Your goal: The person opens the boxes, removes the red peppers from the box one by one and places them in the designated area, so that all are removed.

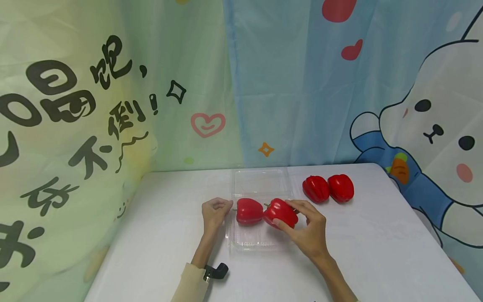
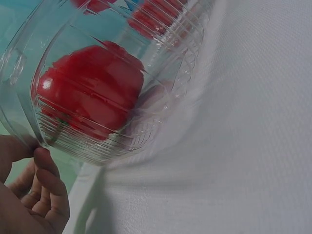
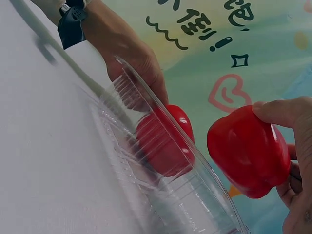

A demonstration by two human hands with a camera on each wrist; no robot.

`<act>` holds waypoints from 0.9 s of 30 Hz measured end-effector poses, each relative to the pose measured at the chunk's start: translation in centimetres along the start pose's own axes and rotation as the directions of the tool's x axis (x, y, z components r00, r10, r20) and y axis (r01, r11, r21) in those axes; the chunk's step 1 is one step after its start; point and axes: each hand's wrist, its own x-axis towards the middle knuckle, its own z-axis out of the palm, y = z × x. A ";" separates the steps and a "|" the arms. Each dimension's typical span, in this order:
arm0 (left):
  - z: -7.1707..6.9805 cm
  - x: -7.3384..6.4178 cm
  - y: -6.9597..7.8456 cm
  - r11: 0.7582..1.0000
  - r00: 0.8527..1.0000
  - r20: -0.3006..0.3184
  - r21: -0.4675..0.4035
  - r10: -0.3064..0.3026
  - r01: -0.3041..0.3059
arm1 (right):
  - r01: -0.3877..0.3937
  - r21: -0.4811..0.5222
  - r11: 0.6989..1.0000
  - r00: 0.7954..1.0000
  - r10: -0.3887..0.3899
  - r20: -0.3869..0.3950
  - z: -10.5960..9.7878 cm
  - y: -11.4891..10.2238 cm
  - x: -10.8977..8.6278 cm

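A clear plastic clamshell box lies on the table with its lid folded back, away from the person. One red bell pepper sits inside its left part, and it shows through the clear wall in the left wrist view. My left hand pinches the box's left rim between thumb and fingertips. Over the right part of the box, my right hand grips a second red bell pepper; in the right wrist view this pepper is held above the rim.
Two more red bell peppers, one beside the other, rest on the white table right of the lid. A printed curtain hangs behind the table's far edge. A dark strap device is on the left wrist.
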 end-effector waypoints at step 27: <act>0.0 0.0 0.2 1.000 1.000 0.006 0.012 0.004 -0.004 | -0.122 -0.016 0.992 0.955 0.113 -0.276 -1.4 1.3 0.1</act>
